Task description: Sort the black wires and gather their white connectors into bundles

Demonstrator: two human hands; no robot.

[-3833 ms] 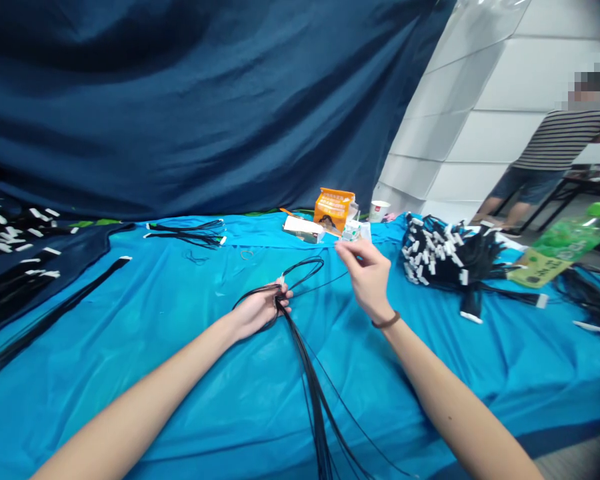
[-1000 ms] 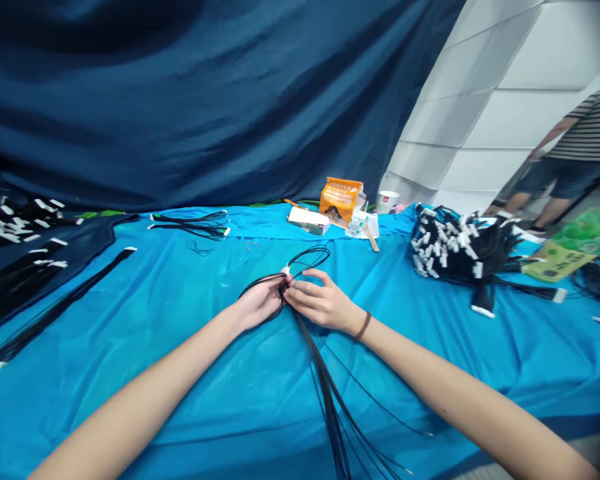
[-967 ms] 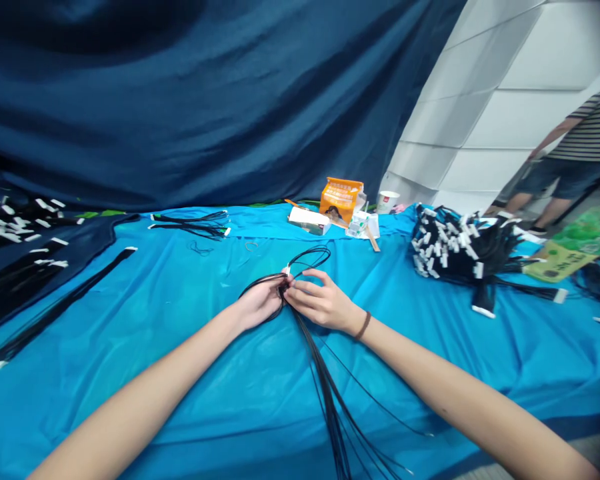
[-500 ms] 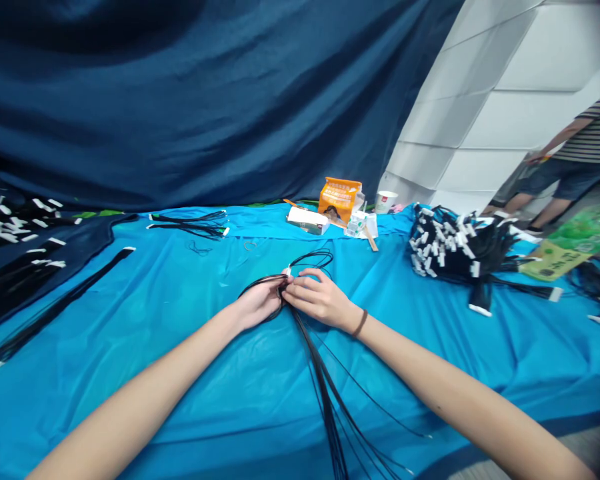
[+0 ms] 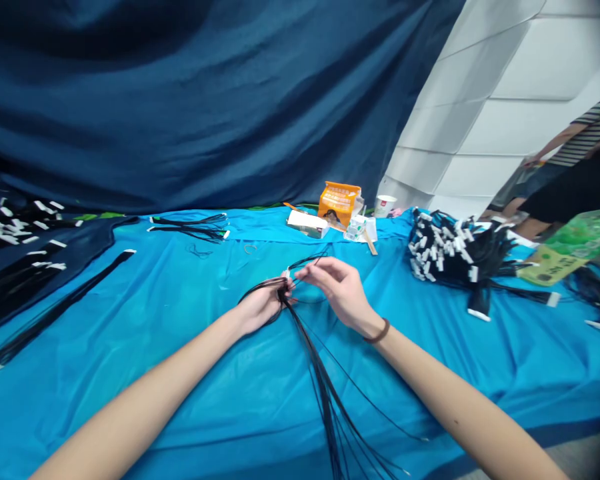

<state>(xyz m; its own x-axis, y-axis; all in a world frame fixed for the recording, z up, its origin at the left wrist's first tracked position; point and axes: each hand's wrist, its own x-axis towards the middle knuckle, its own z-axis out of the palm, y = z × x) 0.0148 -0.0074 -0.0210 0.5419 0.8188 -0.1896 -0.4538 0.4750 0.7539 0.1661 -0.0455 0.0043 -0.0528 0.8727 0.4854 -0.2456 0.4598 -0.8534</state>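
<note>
The blue cloth point(image 5: 195, 387) spreads across the width in front of me, meeting a dark curtain point(image 5: 180, 100) at the back; gray floor shows past it at lower right. A stretch of cloth lies between my left hand point(image 5: 261, 308) and the long wire bundle point(image 5: 65, 307) well to its left. Past my right hand point(image 5: 344, 288), more cloth runs to the wire pile point(image 5: 443, 250) and green bottle point(image 5: 583, 243). Behind my hands sit a white-topped box point(image 5: 307, 223), an orange bag point(image 5: 339, 203) and a paper cup point(image 5: 385, 207).

My left fingers are curled around the black wires point(image 5: 323, 380) near their white connector point(image 5: 286, 273), at the middle of the cloth; the loose ends trail down toward me. My right thumb and fingertips are drawn close together beside the connector, by the wire loop. I cannot tell whether they pinch 1 wire or only touch it.
</note>
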